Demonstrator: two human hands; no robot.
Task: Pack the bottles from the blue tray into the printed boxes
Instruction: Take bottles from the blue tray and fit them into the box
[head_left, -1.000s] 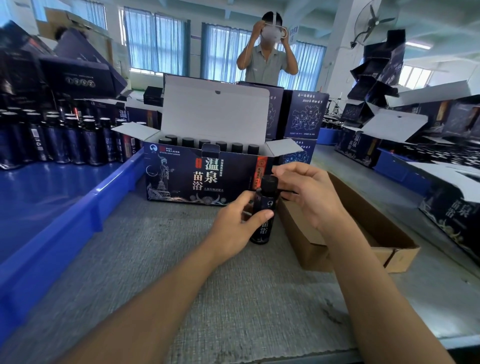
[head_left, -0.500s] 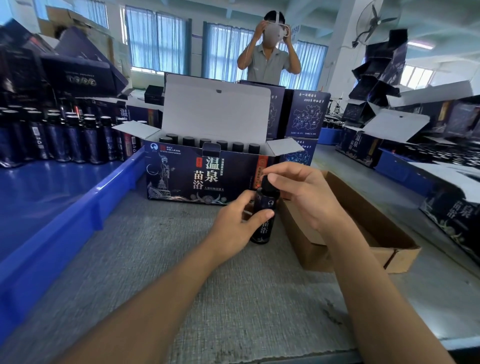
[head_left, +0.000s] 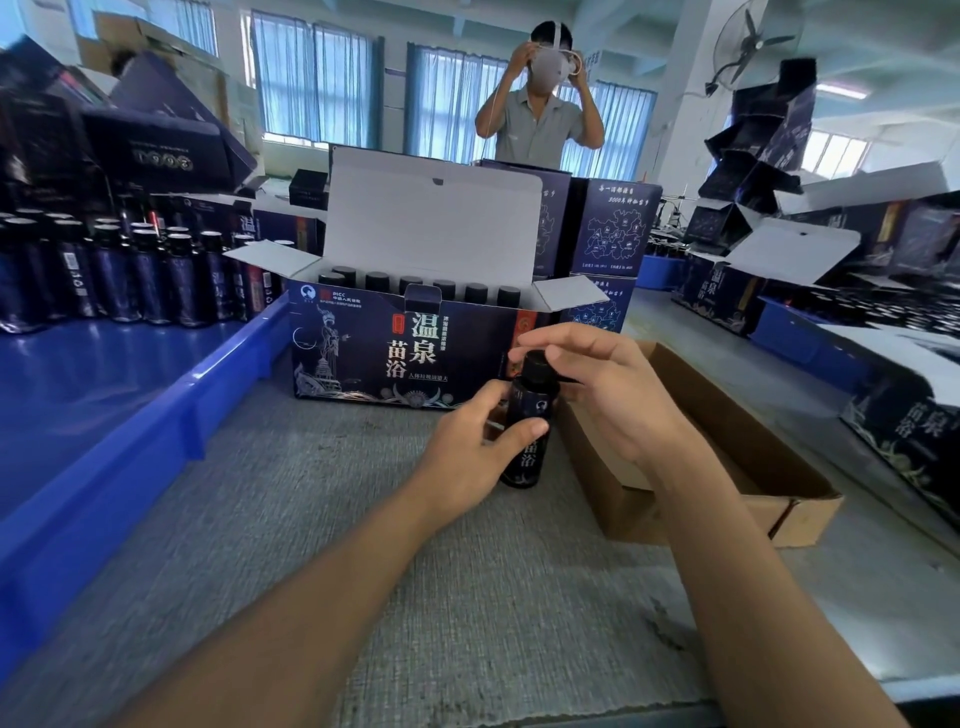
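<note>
One bottle (head_left: 527, 436) held upright in two hands before one open printed box (head_left: 363, 358).
The left hand (head_left: 467, 457) wraps the bottle's body, thumb across the label; the right hand (head_left: 608, 395) pinches its black cap. The bottle stands on the grey table (head_left: 363, 571), just beside one brown carton (head_left: 769, 488). Seven caps (head_left: 410, 283) show in the box, lettered 温泉 苗浴 and PICC. The blue tray (head_left: 156, 415) holds crowded bottles (head_left: 145, 275), uncountable.

This is looking like a factory packing floor: dark bottles (head_left: 130, 270) are standing in a blue tray (head_left: 104, 467) left of the left grip (head_left: 467, 457), printed boxes (head_left: 763, 150) are piling up beyond and right of the right grip (head_left: 613, 395), a wall fan (head_left: 753, 41) is hanging above them, and another worker (head_left: 535, 124) is standing beyond both.
</note>
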